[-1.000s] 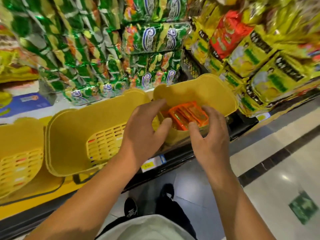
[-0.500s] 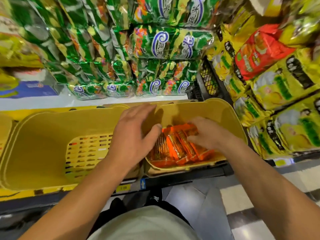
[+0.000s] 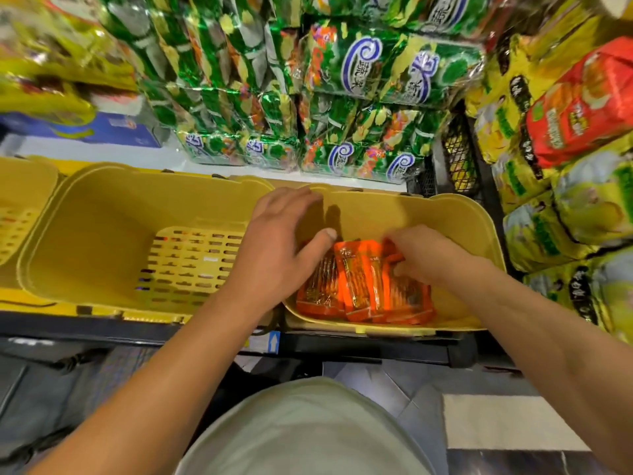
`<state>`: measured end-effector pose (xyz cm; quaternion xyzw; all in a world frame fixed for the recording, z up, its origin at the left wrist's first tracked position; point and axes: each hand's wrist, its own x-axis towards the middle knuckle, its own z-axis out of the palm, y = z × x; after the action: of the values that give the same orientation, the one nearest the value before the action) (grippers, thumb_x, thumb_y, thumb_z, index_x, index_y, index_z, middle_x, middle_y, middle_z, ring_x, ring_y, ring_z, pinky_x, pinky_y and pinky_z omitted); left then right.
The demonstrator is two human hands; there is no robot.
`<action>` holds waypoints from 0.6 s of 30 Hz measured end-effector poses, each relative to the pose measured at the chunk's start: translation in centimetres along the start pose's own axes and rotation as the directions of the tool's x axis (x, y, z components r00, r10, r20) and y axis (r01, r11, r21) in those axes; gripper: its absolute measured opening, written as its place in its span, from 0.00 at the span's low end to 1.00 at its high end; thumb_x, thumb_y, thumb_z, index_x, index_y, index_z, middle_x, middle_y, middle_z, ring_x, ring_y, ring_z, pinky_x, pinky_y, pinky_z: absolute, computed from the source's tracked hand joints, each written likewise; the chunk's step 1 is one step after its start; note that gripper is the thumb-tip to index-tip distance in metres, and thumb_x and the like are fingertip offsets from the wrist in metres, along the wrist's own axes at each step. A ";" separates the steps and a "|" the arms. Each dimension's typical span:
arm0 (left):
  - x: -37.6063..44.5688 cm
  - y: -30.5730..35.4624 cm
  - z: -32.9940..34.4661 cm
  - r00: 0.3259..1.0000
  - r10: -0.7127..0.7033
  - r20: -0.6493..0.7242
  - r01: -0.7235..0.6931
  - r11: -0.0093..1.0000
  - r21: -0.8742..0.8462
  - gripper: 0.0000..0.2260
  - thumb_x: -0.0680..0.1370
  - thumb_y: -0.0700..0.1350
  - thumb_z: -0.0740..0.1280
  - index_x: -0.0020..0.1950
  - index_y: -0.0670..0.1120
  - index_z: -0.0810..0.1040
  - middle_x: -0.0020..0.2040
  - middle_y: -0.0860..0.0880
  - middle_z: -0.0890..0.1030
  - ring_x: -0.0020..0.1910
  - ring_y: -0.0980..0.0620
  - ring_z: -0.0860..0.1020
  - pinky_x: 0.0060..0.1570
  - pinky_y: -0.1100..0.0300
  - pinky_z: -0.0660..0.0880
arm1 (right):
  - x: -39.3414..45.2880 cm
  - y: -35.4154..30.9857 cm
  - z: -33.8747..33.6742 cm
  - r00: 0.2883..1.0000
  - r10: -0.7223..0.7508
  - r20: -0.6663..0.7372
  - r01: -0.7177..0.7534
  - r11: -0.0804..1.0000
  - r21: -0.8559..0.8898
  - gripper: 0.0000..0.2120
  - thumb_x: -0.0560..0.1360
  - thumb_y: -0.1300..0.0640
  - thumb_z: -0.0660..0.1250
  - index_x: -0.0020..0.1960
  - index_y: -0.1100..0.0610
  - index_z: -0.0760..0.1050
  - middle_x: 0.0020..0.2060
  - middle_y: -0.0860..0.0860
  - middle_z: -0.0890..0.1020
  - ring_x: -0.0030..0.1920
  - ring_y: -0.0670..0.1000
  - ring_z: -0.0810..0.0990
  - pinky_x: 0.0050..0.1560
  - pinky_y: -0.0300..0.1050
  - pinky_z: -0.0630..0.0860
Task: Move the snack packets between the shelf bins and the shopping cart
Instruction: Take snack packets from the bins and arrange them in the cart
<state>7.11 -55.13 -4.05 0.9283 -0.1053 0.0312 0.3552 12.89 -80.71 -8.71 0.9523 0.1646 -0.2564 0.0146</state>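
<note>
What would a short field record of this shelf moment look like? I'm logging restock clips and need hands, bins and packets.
left hand: resting on the rim between the two bins, fingers fairly straight
right hand: in the right bin, fingers curled onto the orange packets
orange packets: bunched at the near end of the right bin
right bin: yellow, holds the packets
middle bin: yellow, no packets visible
shelf above: green snack bags

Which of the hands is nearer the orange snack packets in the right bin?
Right. The right hand rests on the orange snack packets, fingers curled into them. The left hand lies over the rim between the bins, thumb just reaching the pile's left edge.
</note>
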 end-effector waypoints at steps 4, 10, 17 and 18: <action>0.0 0.6 -0.1 1.000 -0.010 0.012 0.010 1.000 0.021 0.26 0.75 0.60 0.62 0.68 0.46 0.77 0.67 0.47 0.78 0.71 0.46 0.68 0.67 0.65 0.56 | -2.1 -0.2 -3.6 0.972 -0.117 -0.204 0.128 0.991 0.038 0.07 0.74 0.52 0.73 0.49 0.55 0.82 0.45 0.53 0.83 0.50 0.57 0.80 0.44 0.47 0.70; 0.1 3.3 -0.9 0.996 -0.046 -0.080 0.039 0.995 -0.094 0.18 0.74 0.56 0.66 0.59 0.48 0.82 0.54 0.52 0.84 0.54 0.54 0.79 0.55 0.58 0.74 | -4.8 -2.0 -8.3 0.960 -0.107 -0.260 0.213 0.881 0.422 0.15 0.80 0.52 0.67 0.38 0.60 0.76 0.34 0.55 0.79 0.36 0.53 0.76 0.37 0.46 0.68; 0.7 3.0 -1.4 0.991 -0.092 0.098 0.124 0.909 -0.398 0.04 0.73 0.50 0.70 0.45 0.51 0.81 0.37 0.51 0.84 0.35 0.50 0.81 0.37 0.50 0.80 | -5.9 -4.1 -9.6 0.925 -0.099 -0.366 0.350 0.597 0.722 0.15 0.80 0.54 0.68 0.46 0.67 0.78 0.41 0.67 0.80 0.35 0.55 0.77 0.38 0.47 0.71; 0.7 2.8 -1.5 0.988 -0.098 0.117 0.141 0.880 -0.453 0.03 0.75 0.47 0.71 0.44 0.49 0.81 0.36 0.50 0.83 0.33 0.51 0.80 0.35 0.52 0.79 | -5.8 -4.3 -9.5 0.924 -0.090 -0.372 0.355 0.565 0.745 0.16 0.80 0.53 0.68 0.47 0.68 0.78 0.41 0.68 0.79 0.35 0.55 0.76 0.38 0.47 0.71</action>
<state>7.20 -56.27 -1.05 0.8228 -0.0681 -0.0588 0.5611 11.39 -77.36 2.67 0.8540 0.1524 -0.1588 -0.4714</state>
